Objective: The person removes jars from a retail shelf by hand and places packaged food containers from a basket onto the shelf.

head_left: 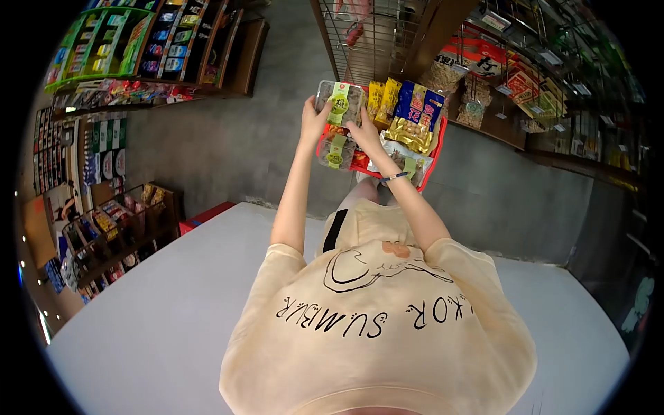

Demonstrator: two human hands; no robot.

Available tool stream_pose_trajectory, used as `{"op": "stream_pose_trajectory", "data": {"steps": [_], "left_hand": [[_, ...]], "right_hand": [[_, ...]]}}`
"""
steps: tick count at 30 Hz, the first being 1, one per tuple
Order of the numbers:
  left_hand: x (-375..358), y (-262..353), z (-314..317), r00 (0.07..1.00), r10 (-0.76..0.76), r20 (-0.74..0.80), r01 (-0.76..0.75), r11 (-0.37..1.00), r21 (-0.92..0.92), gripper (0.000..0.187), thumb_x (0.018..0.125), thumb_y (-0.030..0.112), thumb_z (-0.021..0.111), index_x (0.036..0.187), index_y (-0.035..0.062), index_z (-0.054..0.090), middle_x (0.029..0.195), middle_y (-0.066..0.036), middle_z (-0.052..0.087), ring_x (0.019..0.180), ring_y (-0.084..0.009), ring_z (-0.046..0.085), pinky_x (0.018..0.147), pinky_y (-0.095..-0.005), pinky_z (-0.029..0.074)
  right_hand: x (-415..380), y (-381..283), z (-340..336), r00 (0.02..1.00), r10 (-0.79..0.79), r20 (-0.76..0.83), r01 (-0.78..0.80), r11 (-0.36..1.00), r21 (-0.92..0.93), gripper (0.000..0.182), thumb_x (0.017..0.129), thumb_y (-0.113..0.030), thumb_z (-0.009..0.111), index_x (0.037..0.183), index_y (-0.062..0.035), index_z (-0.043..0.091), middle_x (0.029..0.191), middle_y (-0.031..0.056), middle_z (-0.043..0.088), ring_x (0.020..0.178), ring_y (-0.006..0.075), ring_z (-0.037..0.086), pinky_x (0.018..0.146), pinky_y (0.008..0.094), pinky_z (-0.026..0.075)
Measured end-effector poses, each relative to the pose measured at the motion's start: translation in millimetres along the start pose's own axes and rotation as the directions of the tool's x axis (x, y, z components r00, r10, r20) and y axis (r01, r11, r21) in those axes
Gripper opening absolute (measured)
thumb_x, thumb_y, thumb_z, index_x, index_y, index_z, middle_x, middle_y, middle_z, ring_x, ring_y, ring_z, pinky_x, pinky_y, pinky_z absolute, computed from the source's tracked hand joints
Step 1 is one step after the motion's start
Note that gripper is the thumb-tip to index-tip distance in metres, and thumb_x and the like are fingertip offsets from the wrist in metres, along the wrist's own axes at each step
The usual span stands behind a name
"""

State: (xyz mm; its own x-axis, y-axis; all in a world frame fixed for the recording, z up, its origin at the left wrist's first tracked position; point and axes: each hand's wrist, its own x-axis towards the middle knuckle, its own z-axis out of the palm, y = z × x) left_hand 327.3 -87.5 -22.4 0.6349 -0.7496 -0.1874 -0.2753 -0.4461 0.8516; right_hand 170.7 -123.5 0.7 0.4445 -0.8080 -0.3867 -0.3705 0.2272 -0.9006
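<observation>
A clear plastic food box [351, 104] with a green and white label is held between my two hands, its dark contents showing through. My left hand [315, 119] grips its left side, thumb over the label. At the lower right corner, my right hand [366, 134] has its thumb on the box; its other fingers are partly hidden. Below lies a second clear box [337, 153] with a similar label, in a red basket [440, 142]. Also in the basket are a blue and gold snack bag [418, 114], yellow packets [387, 99] and a silvery bag [415, 164].
A wire rack [373, 41] stands just beyond the basket. Shelves with hanging snack bags [477, 97] line the right. At the upper left is a shelf of small packs [169, 48]; a lower display stand [124, 228] holds packaged goods. Grey floor [207, 149] lies between.
</observation>
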Motion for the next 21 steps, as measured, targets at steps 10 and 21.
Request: {"op": "stream_pose_trajectory", "data": {"steps": [10,21], "left_hand": [[-22.8,31.8,3.7,0.998,0.037,-0.06,-0.035,0.999,0.03,0.054,0.081,0.028,0.065,0.117,-0.0064,0.046,0.115,-0.02,0.045,0.103,-0.025,0.051,0.088,-0.032,0.041],[-86.7,88.7,64.0,0.975,0.221,0.012,-0.221,0.974,-0.043,0.063,0.081,0.027,0.062,0.127,-0.006,0.033,0.118,-0.023,0.042,0.112,-0.0376,0.039,0.096,-0.0425,0.03]], "right_hand": [[-13.7,5.6,22.3,0.983,-0.017,-0.185,0.053,0.98,0.194,0.078,0.076,-0.026,0.058,0.137,0.0053,0.02,0.118,0.0261,0.052,0.107,0.0312,0.054,0.088,0.0327,0.042],[-50.3,12.0,-60.9,0.948,-0.063,-0.311,0.165,0.936,0.312,0.074,0.078,-0.017,0.057,0.139,0.004,0.019,0.125,0.0187,0.048,0.11,0.0214,0.05,0.093,0.0281,0.039]]}}
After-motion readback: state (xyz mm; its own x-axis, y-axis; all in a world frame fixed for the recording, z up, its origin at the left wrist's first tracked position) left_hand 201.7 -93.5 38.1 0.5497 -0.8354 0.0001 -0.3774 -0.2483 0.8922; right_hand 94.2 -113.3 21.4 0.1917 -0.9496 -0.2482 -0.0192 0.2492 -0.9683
